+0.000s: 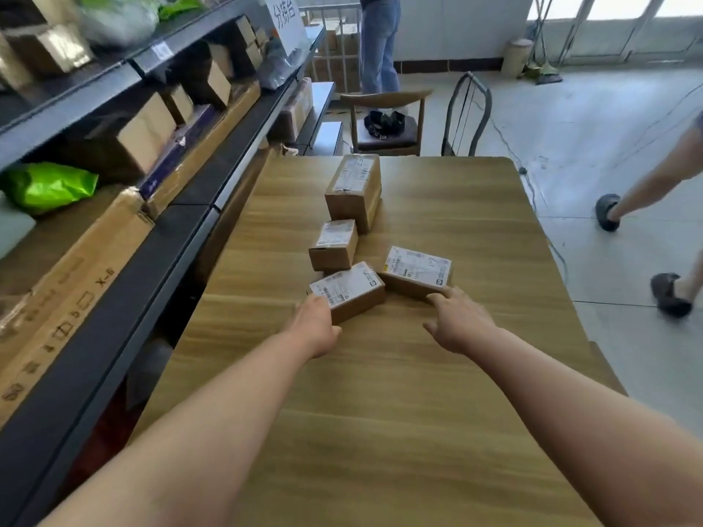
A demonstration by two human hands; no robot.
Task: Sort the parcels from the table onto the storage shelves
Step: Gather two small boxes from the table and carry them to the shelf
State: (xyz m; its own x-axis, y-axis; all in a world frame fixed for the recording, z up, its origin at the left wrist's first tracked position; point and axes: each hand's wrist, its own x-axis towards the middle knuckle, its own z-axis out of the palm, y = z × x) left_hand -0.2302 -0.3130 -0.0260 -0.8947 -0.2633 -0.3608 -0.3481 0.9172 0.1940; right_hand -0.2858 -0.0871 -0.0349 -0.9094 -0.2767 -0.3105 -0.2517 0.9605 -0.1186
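Observation:
Several brown cardboard parcels with white labels lie in the middle of the wooden table. My left hand grips the near left corner of the closest flat parcel. My right hand has its fingers spread, and its fingertips touch the near edge of a second flat parcel. Behind these sit a small cube-shaped parcel and a taller parcel. The dark metal storage shelves run along the table's left side.
The shelves hold many cardboard boxes, a long flat carton and green bags. A wooden chair stands past the table's far end. One person stands at the back; another person's legs pass on the right.

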